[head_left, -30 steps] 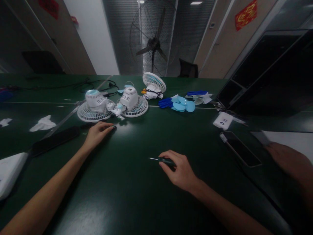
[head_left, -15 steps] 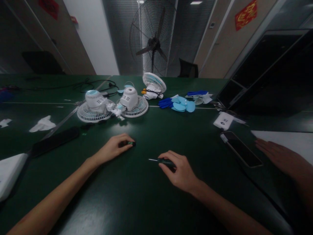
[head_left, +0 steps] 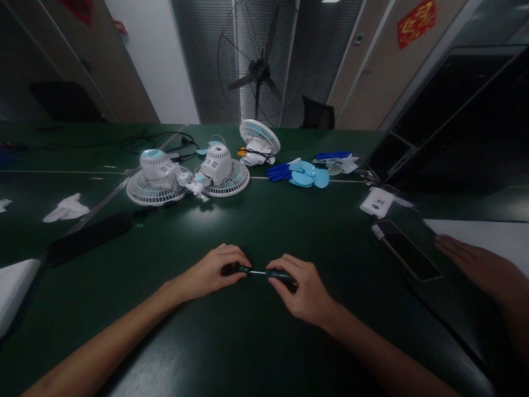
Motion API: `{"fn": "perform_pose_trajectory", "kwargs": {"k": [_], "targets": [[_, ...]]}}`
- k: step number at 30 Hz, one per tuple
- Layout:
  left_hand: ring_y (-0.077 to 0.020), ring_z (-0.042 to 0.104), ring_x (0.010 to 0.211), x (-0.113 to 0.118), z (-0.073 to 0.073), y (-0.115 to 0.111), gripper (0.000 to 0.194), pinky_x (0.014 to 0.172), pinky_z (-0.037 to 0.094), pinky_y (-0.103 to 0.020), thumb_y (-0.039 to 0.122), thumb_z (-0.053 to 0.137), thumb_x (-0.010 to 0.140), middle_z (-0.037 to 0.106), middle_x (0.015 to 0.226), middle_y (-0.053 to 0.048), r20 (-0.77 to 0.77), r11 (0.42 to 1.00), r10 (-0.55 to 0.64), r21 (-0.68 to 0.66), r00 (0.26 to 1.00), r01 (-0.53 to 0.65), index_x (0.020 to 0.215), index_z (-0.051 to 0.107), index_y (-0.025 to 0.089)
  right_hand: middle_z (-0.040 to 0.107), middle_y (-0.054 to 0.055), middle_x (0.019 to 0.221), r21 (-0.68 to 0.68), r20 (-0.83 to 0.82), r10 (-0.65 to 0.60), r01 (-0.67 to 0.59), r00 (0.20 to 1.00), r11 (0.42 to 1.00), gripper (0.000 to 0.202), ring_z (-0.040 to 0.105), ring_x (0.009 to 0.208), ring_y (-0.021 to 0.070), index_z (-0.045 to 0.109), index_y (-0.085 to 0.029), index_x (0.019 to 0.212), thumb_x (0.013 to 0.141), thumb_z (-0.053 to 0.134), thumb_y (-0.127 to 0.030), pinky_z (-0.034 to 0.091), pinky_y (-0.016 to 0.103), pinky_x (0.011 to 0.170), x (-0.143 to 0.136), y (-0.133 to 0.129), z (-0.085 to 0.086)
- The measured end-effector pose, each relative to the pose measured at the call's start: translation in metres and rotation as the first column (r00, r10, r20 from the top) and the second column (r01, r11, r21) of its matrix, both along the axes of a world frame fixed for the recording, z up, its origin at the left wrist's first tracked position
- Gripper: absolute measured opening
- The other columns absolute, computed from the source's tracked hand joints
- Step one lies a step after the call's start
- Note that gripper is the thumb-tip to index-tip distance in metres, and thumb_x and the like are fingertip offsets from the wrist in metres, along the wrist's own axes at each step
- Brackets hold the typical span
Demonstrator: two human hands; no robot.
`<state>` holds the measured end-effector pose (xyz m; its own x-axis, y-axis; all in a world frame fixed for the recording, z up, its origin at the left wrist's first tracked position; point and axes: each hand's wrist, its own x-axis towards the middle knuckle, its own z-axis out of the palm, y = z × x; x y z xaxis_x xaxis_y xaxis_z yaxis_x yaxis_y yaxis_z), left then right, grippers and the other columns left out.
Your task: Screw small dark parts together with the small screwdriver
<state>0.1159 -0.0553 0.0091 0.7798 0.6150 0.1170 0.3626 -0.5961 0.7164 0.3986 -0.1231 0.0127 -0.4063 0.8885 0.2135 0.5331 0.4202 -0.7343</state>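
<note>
My right hand (head_left: 303, 286) is closed around the dark handle of a screwdriver (head_left: 279, 273), whose thin metal shaft points left. Opposite it, my left hand (head_left: 221, 267) pinches a small dark piece with green on it (head_left: 243, 269). The shaft's tip meets or nearly meets that small piece; whether it sits inside cannot be made out. Fingers hide most of the small piece. Both hands are low over the dark green table (head_left: 264, 342).
Small white fans (head_left: 217, 165) lie in parts at the back, near blue gloves (head_left: 279, 172) and light-blue fan blades (head_left: 309, 175). On the right are a phone (head_left: 407, 251), a white box (head_left: 377, 202) and another person's hand (head_left: 475, 262). A black strip (head_left: 88, 238) lies left.
My left hand has moved right and toward me, bringing the small piece up to the screwdriver's tip. My right hand has stayed nearly in place with the screwdriver.
</note>
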Motion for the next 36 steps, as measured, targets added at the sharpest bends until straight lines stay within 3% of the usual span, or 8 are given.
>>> {"fn": "perform_pose_trajectory", "kwargs": {"k": [15, 24, 30, 36], "targets": [[-0.0231, 0.063, 0.118, -0.003, 0.0043, -0.0022, 0.018, 0.117, 0.03, -0.044, 0.032, 0.066, 0.105, 0.071, 0.121, -0.003, -0.056, 0.999, -0.04, -0.035, 0.998, 0.038, 0.122, 0.07, 0.03, 0.069, 0.004, 0.108, -0.007, 0.024, 0.052, -0.052, 0.998, 0.999, 0.02, 0.066, 0.088, 0.0185, 0.068, -0.024, 0.12, 0.101, 0.064, -0.02, 0.054, 0.028, 0.069, -0.0002, 0.0013, -0.0012], [-0.0238, 0.064, 0.113, 0.0027, 0.0038, -0.0044, 0.021, 0.112, 0.033, -0.045, 0.038, 0.066, 0.105, 0.071, 0.117, -0.004, -0.045, 0.997, -0.058, -0.061, 0.997, 0.055, 0.123, 0.07, 0.028, 0.069, 0.003, 0.109, 0.027, 0.068, 0.034, -0.036, 0.997, 0.999, 0.021, 0.067, 0.086, 0.0174, 0.067, -0.025, 0.124, 0.104, 0.064, -0.023, 0.051, 0.028, 0.069, -0.005, 0.0023, -0.0062], [-0.0225, 0.064, 0.106, 0.0007, -0.0015, -0.004, 0.066, 0.102, 0.043, -0.041, 0.031, 0.077, 0.097, 0.07, 0.113, -0.002, 0.005, 0.991, 0.012, -0.132, 1.0, -0.011, 0.155, 0.047, 0.035, 0.069, 0.004, 0.11, 0.01, 0.048, -0.054, 0.054, 0.997, 0.999, 0.017, 0.068, 0.087, 0.0187, 0.067, -0.025, 0.121, 0.104, 0.063, -0.023, 0.054, 0.03, 0.07, -0.0061, 0.0015, -0.0028], [-0.0236, 0.062, 0.11, -0.0004, -0.0019, -0.0045, 0.056, 0.097, 0.051, -0.039, 0.035, 0.078, 0.096, 0.064, 0.117, -0.006, 0.008, 0.996, 0.045, -0.082, 0.999, -0.044, 0.146, 0.056, 0.031, 0.07, 0.005, 0.11, -0.026, -0.076, -0.143, 0.141, 0.987, 0.99, 0.017, 0.07, 0.092, 0.0204, 0.069, -0.025, 0.119, 0.104, 0.062, -0.026, 0.059, 0.031, 0.073, -0.0031, 0.0019, -0.0005]]}}
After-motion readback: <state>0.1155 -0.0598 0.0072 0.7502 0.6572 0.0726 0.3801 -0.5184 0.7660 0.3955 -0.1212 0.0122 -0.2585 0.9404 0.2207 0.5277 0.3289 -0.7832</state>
